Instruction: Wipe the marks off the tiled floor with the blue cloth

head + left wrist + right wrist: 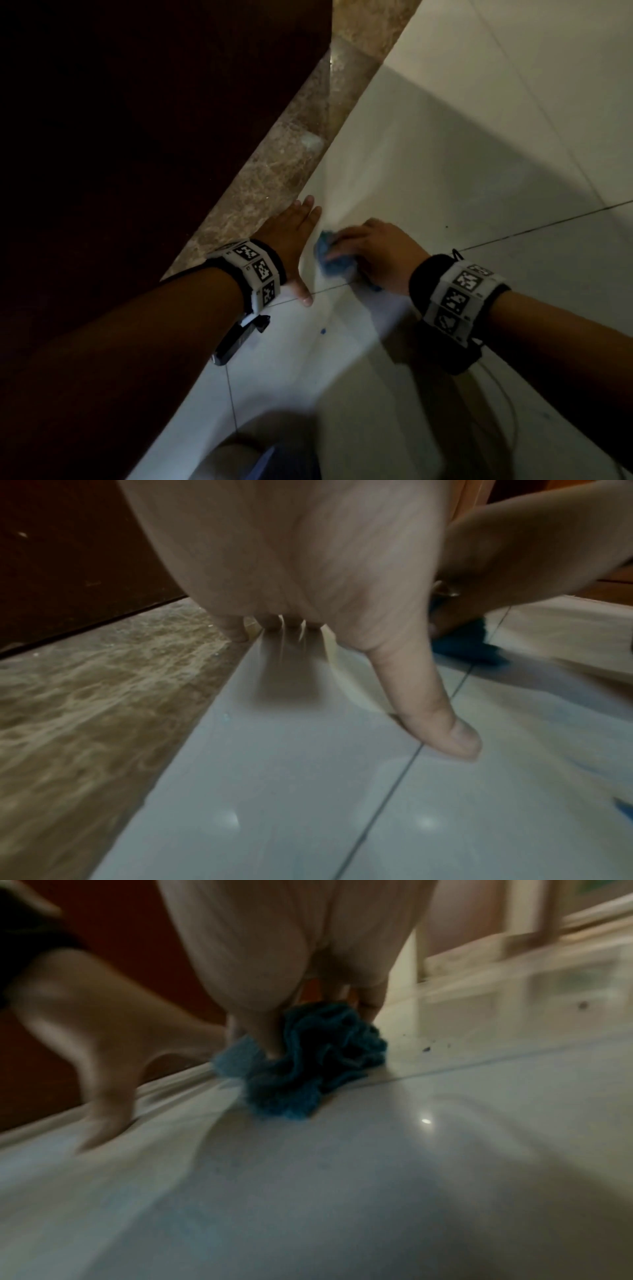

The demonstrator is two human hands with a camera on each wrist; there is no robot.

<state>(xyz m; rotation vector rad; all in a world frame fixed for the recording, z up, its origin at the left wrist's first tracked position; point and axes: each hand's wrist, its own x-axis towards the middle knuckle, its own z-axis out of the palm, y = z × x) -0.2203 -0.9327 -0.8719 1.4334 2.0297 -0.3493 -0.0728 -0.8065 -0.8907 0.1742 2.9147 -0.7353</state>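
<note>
Right hand [373, 251] bunches the blue cloth [334, 255] against the tiled floor [479, 171]. Grip: fingers curled over the top of the wad, thumb side dug into it in the right wrist view [274, 1031]. Cloth sits crumpled under the palm, right at a grout line [531, 231] that runs left-right across the pale tiles; part of the cloth pokes out on the left of the fingers, another bit on the near side by the wrist.

Left hand [294, 236] is flat on the floor just left of the cloth, not touching it as far as I can tell. Grip: fingers straight and spread, thumb [435, 710] splayed out toward the near side with its tip on the grout line, holding nothing. Fingertips land near the edge where the pale tiles meet a brown marble strip [274, 164]. Left of the strip, a dark wooden panel [137, 120].

Marks visible: small blue speck [322, 331] on the near tile, near side of the grout line; a dark dot [446, 226] on the far tile right of the right hand; a few dark specks [426, 1049] just right of the cloth in the right wrist view. Both wrist views are motion-blurred.

Both wrists carry bands with black-and-white tags [255, 267].
</note>
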